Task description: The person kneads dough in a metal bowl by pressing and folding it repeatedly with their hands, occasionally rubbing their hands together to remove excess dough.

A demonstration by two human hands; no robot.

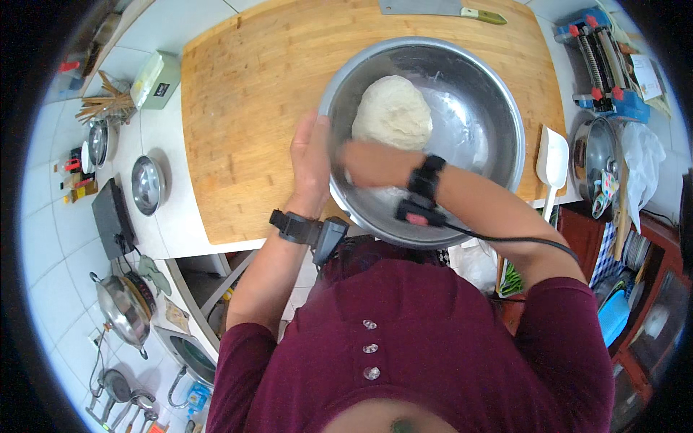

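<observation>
A large stainless steel bowl [476, 135] stands on a wooden board [249, 124], its near rim close to my body. A rounded lump of pale dough [394, 111] lies in the left part of the bowl. My left hand [312, 157] is pressed against the outside of the bowl's left rim, fingers pointing away from me. Inside the bowl, my right hand [376, 165] reaches to the left wall just below the dough; it is blurred, and its fingertips are hard to make out. Each wrist wears a black strapped device, the right one with a cable.
A cleaver [427, 7] lies at the board's far edge. Right of the bowl is a white scoop [553, 159], then a lidded pan [593, 157] and a pasta machine [606, 70]. A small metal bowl [148, 185] and a green box [157, 81] stand at the left.
</observation>
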